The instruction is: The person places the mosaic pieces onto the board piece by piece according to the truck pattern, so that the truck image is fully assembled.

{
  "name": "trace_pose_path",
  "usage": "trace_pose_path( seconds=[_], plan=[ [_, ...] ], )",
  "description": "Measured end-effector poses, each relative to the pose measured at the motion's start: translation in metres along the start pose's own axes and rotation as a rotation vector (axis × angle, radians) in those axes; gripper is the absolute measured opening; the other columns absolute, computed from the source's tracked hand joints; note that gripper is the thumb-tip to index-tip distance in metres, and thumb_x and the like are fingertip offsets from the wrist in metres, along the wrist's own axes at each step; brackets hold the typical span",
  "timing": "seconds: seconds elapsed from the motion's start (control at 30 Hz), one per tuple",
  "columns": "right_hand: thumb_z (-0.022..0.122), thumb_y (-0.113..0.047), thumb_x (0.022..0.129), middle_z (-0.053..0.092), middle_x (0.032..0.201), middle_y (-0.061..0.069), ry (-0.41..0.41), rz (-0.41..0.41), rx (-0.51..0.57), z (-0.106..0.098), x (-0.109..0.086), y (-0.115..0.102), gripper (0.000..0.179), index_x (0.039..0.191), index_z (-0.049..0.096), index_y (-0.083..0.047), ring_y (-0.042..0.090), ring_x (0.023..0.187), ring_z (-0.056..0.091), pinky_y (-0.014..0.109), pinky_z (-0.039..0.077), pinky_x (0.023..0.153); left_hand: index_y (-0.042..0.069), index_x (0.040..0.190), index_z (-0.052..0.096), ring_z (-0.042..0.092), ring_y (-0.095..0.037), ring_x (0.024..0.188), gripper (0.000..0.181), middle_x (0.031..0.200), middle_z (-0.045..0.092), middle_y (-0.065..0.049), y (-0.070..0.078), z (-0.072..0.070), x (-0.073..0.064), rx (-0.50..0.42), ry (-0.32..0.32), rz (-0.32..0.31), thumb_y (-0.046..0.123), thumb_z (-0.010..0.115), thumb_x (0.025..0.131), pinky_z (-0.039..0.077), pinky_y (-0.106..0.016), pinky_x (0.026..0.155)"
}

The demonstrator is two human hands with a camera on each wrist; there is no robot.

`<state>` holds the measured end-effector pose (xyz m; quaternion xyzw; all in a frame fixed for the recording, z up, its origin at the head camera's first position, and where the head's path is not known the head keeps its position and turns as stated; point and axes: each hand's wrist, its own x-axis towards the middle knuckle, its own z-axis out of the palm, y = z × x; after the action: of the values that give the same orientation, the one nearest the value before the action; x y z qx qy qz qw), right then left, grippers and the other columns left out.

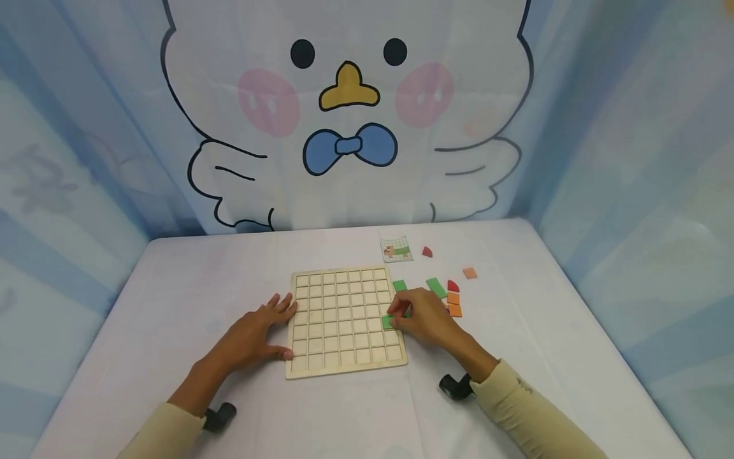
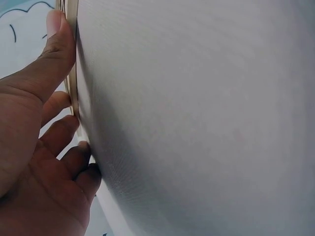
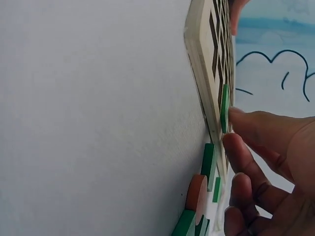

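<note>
A pale wooden grid board (image 1: 338,319) lies on the white table, its squares bordered by raised ridges. My left hand (image 1: 260,335) rests at its left edge, fingertips and thumb touching the rim; the left wrist view shows that hand (image 2: 44,147) against the board's side. Over the right edge, my right hand (image 1: 427,317) pinches a green tile (image 1: 387,322) between thumb and fingers. From the right wrist, the same green tile (image 3: 225,109) stands at the thumb tip, against the grid. Part of the board's right side is hidden by the right hand.
Right of the board lie green pieces (image 1: 436,287), orange squares (image 1: 455,310), a red quarter-round piece (image 1: 453,285) and a pale orange piece (image 1: 470,273). Behind them are a printed picture card (image 1: 396,249) and another red piece (image 1: 427,252). A printed curtain (image 1: 350,191) stands at the back.
</note>
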<state>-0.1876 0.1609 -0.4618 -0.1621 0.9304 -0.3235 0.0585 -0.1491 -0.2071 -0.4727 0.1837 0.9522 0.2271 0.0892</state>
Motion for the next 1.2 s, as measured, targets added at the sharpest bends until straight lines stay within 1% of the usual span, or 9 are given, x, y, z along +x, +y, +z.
trace_pose_path(
  seconds=[0.17,0.33,0.4,0.57,0.67,0.77,0.87,0.97,1.2],
  plan=[
    [0.086,-0.015,0.09,0.07,0.084,-0.009,0.042,0.011,0.015,-0.009,0.005,0.004,0.013,0.099,0.078,-0.021,0.014,0.075,0.054,0.028,0.046,0.069,0.011,0.162,0.043,0.027,-0.045,0.161,0.103,0.173,0.031,-0.013,-0.001,0.0,-0.001,-0.002,0.005,0.005,0.041,0.092,0.077,0.033,-0.073,0.121],
    [0.085,-0.015,0.091,0.075,0.093,-0.005,0.078,0.029,0.017,-0.019,0.018,0.01,0.017,0.106,0.078,-0.018,0.016,0.077,0.056,0.029,0.047,0.069,0.011,0.162,0.043,0.028,-0.045,0.161,0.103,0.172,0.032,-0.013,-0.002,0.0,-0.001,0.003,0.01,0.008,0.041,0.092,0.077,0.033,-0.074,0.12],
    [0.086,-0.015,0.091,0.076,0.095,-0.003,0.081,0.047,-0.004,-0.022,0.024,0.013,0.018,0.107,0.078,-0.017,0.017,0.075,0.057,0.029,0.048,0.069,0.011,0.162,0.043,0.028,-0.045,0.161,0.103,0.173,0.032,-0.013,-0.002,0.001,-0.002,0.001,0.009,0.006,0.041,0.092,0.077,0.033,-0.074,0.12],
    [0.086,-0.018,0.091,0.077,0.099,0.002,0.076,0.09,-0.088,-0.023,0.036,0.018,0.023,0.112,0.077,-0.018,0.018,0.081,0.062,0.029,0.047,0.067,0.011,0.162,0.043,0.028,-0.045,0.161,0.103,0.173,0.032,-0.013,-0.001,0.001,-0.002,-0.003,0.007,-0.002,0.041,0.093,0.077,0.032,-0.073,0.121],
    [0.085,-0.019,0.091,0.076,0.1,0.002,0.067,0.101,-0.12,-0.022,0.04,0.021,0.025,0.115,0.077,-0.02,0.019,0.084,0.063,0.029,0.047,0.067,0.011,0.162,0.044,0.028,-0.046,0.16,0.103,0.173,0.032,-0.013,0.0,0.0,-0.002,0.003,0.007,-0.002,0.041,0.093,0.077,0.033,-0.073,0.121],
    [0.085,-0.018,0.091,0.075,0.096,0.001,0.059,0.105,-0.144,-0.021,0.044,0.022,0.025,0.115,0.078,-0.02,0.018,0.082,0.062,0.028,0.047,0.066,0.011,0.162,0.043,0.028,-0.045,0.161,0.104,0.173,0.032,-0.013,0.001,-0.001,-0.001,0.003,0.001,-0.004,0.041,0.093,0.077,0.033,-0.073,0.121],
    [0.085,-0.017,0.091,0.073,0.091,0.0,0.053,0.114,-0.16,-0.02,0.048,0.022,0.02,0.11,0.079,-0.02,0.018,0.08,0.061,0.029,0.046,0.066,0.011,0.163,0.043,0.027,-0.045,0.161,0.104,0.173,0.032,-0.013,0.002,-0.001,-0.001,-0.001,-0.003,-0.008,0.042,0.092,0.077,0.032,-0.074,0.121],
    [0.085,-0.017,0.091,0.072,0.09,0.0,0.047,0.122,-0.167,-0.02,0.049,0.02,0.017,0.107,0.078,-0.02,0.018,0.08,0.061,0.029,0.047,0.068,0.011,0.162,0.043,0.027,-0.045,0.161,0.104,0.173,0.032,-0.012,0.001,-0.001,-0.001,-0.001,-0.001,-0.004,0.042,0.092,0.077,0.032,-0.074,0.121],
    [0.084,-0.016,0.091,0.071,0.091,0.0,0.03,0.129,-0.165,-0.019,0.051,0.018,0.02,0.11,0.078,-0.019,0.018,0.081,0.061,0.03,0.047,0.07,0.011,0.162,0.044,0.028,-0.045,0.161,0.104,0.172,0.033,-0.013,0.0,0.0,-0.001,0.0,0.008,0.0,0.041,0.093,0.076,0.033,-0.074,0.12]
  ],
)
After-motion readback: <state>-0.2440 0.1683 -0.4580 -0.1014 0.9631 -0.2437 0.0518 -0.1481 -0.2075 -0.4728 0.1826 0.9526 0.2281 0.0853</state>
